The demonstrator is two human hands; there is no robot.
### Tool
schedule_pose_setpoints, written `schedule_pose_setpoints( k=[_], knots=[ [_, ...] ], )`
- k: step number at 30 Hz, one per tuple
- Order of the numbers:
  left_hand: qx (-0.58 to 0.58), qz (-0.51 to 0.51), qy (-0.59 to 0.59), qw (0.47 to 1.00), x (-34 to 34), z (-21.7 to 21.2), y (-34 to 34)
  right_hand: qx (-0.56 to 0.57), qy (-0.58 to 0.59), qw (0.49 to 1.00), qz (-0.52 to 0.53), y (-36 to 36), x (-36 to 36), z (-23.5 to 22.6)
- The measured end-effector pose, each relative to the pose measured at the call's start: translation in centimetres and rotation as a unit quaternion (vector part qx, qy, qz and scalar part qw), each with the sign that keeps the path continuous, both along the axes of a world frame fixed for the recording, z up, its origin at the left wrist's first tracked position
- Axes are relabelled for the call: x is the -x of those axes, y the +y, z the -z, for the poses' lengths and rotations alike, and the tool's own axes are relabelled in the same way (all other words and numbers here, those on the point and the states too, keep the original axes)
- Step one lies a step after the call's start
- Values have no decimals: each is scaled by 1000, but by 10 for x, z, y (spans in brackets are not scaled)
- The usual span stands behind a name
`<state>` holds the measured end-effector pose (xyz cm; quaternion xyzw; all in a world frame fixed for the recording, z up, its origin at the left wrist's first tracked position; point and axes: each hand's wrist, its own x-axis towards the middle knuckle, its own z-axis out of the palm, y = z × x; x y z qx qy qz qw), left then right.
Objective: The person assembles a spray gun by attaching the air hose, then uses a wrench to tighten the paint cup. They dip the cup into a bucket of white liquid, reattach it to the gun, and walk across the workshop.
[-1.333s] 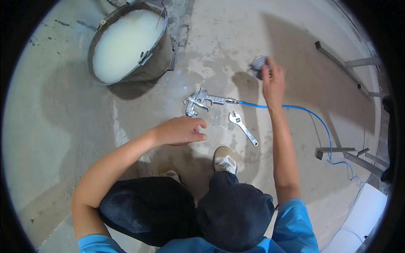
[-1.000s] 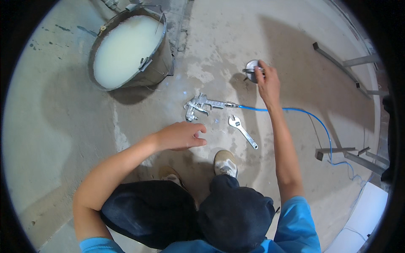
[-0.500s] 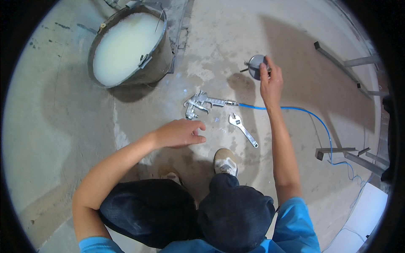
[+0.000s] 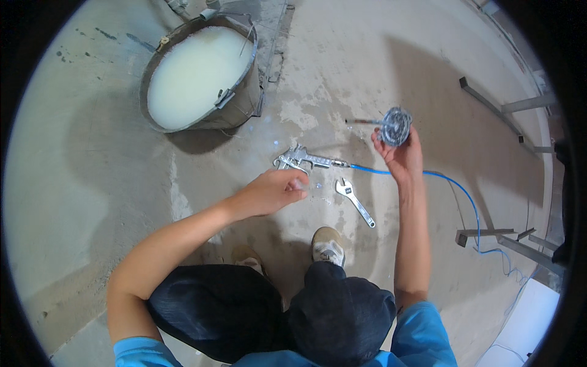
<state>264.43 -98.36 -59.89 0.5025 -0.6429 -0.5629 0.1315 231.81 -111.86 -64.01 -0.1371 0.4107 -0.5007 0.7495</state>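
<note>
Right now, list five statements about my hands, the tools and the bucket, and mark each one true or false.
1. The right hand holds a round metal piece with a thin tube sticking out. True.
2. A blue hose leads to the handle end of the silver spray gun. True.
3. The adjustable wrench is in the left hand. False: it lies on the floor, touching neither hand.
4. The bucket holds pale liquid. True.
5. The bucket is to the right of the spray gun. False: it is to the left of it and farther away from you.
</note>
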Motion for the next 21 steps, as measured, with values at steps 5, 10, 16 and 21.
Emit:
schedule_pose_setpoints(
  k=[5, 10, 16, 21],
  knots=[
    [-36, -132, 111, 984, 15, -25, -16, -37, -98, 992, -77, 15, -13, 10],
    [19, -193, 168, 966, 22, -51, -20, -66, -160, 978, -121, 22, -37, 16],
    [63, -231, 238, 941, 28, -70, -21, -112, -165, 972, -128, 39, -67, 23],
    [164, -217, 232, 934, 32, -84, -17, -119, -171, 967, -150, 56, -94, 12]
  ],
)
